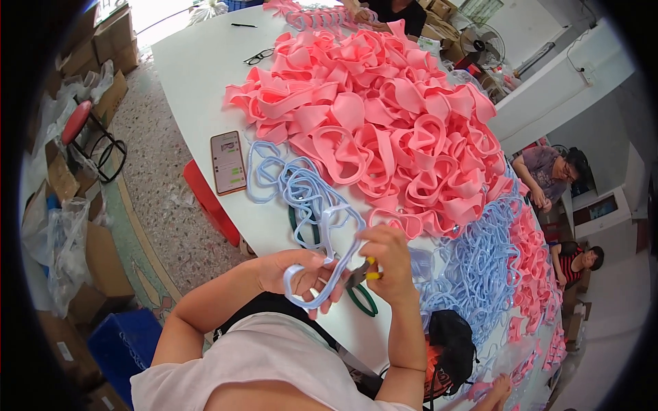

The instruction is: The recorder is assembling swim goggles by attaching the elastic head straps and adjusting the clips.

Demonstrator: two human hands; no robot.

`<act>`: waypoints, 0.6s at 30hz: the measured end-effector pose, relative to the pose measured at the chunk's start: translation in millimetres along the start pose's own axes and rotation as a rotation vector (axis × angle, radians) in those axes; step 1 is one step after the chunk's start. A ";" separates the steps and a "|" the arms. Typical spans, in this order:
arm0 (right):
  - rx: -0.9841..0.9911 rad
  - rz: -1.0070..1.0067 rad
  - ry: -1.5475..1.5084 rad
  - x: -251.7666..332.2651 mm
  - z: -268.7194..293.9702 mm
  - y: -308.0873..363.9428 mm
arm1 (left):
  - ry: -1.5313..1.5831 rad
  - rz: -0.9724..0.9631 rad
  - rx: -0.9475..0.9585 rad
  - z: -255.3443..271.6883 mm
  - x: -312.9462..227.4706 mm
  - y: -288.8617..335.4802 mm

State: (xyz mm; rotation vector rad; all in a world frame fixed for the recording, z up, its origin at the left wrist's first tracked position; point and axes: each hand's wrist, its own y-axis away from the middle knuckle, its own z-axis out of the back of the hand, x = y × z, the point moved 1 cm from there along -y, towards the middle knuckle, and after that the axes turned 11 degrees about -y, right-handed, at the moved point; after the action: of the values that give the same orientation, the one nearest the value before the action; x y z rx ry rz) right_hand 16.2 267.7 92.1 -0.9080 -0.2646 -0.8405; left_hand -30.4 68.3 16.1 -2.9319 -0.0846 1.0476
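I'm sitting in a small workshop, a piecework room by the look of it. A long white table [199,75] runs toward twelve o'clock, heaped with pink rubbery frame pieces [384,130], with pale blue ones [480,267] spilling toward four. Cardboard boxes [113,38] stack up at ten o'clock, with clear plastic bags [65,246] at eight and a blue crate [120,346] at seven on the speckled floor [161,185]. Other workers sit along the table at three. A fan [483,44] stands at one o'clock.
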 end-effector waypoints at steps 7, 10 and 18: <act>-0.125 -0.611 -0.053 6.7 -46.1 17.2 | -0.360 -0.315 -0.613 -12.6 3.9 7.1; -0.040 -0.579 -0.005 11.0 -61.6 17.9 | -0.419 -0.383 -0.699 -13.8 8.5 8.4; 0.025 -0.570 0.045 8.7 -70.6 14.7 | -0.713 -0.413 -0.799 -21.7 4.9 9.8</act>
State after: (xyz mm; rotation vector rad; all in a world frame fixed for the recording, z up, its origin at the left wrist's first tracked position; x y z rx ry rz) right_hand 23.4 212.7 45.1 -0.7962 -0.5069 -1.3776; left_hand -12.5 58.7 29.4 -2.6329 -1.3159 2.2838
